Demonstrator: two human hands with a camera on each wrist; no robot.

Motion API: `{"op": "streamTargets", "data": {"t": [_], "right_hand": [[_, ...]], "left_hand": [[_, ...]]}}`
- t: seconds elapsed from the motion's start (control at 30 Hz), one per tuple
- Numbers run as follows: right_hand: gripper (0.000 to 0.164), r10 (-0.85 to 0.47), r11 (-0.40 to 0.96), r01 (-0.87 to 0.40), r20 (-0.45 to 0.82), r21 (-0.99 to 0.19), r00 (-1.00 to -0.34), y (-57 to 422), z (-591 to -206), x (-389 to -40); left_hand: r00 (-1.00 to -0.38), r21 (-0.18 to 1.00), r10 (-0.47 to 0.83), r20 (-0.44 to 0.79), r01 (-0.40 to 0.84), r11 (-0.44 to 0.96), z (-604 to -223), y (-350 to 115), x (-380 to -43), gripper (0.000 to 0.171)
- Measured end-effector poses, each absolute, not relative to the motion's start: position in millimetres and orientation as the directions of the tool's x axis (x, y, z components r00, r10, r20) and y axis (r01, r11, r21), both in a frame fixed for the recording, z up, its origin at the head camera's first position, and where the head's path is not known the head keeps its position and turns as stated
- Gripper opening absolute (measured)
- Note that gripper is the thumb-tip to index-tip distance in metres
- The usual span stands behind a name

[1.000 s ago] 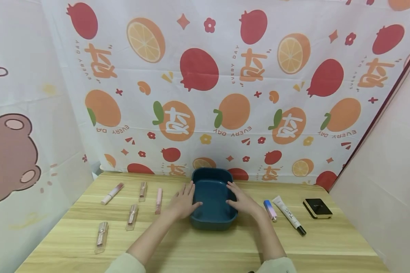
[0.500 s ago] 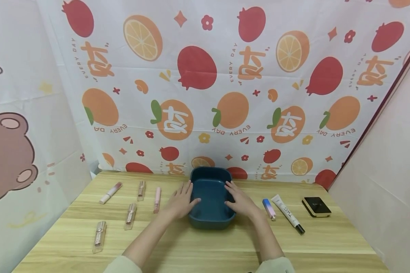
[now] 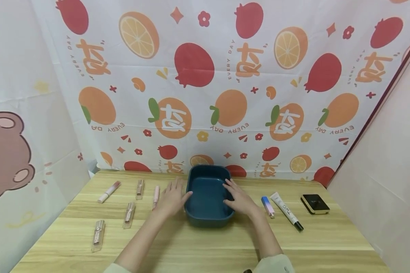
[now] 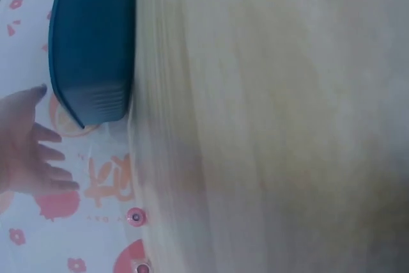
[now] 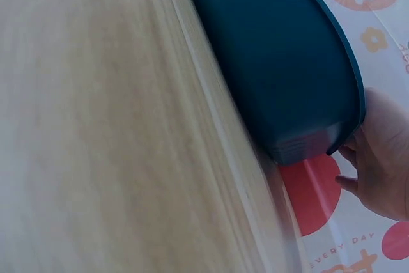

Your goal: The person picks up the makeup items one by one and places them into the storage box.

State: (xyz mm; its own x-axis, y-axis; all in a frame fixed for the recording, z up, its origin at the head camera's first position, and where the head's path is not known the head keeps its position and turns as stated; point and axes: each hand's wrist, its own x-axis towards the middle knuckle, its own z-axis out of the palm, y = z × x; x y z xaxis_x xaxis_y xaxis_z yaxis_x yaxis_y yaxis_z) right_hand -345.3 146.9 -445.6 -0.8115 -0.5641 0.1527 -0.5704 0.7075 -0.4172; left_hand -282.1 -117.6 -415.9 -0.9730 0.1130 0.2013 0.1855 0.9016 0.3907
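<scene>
A dark teal plastic bin stands upright at the back middle of the table, with nothing inside. My left hand is spread just off its left side, holding nothing, its thumb nearest the rim. The left wrist view shows a gap between that hand and the bin. At the bin's right rim, my right hand rests with relaxed fingers; thumb and fingertips overlap the rim. Close beside the left hand lies a slim pink lip gloss tube, its near end by the wrist.
On the left lie a white-and-mauve tube and clear-ended lipsticks. To the right are a blue-pink lipstick, a white squeeze tube with a black cap, and a black compact. A fruit-print cloth hangs behind.
My left hand has come off the bin's left rim and shifted left, toward the pink tube. The right hand stays at the right rim. The whole view has drifted slightly.
</scene>
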Motion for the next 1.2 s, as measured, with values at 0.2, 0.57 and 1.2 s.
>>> {"op": "streamTargets", "data": {"t": [0.2, 0.57, 1.2], "right_hand": [[0.057, -0.547, 0.703, -0.551, 0.153, -0.45, -0.823, 146, -444, -346], [0.053, -0.526, 0.674, -0.536, 0.179, -0.508, -0.831, 148, -444, -349], [0.054, -0.531, 0.678, -0.532, 0.163, -0.508, -0.832, 148, -442, -346]], "left_hand": [[-0.98, 0.399, -0.04, 0.194, 0.041, 0.916, -414, -132, -283, 0.057], [-0.98, 0.421, -0.149, 0.131, -0.081, 0.903, -427, -161, -285, 0.053], [-0.985, 0.494, -0.169, 0.034, -0.131, 0.86, -434, -178, -286, 0.039]]}}
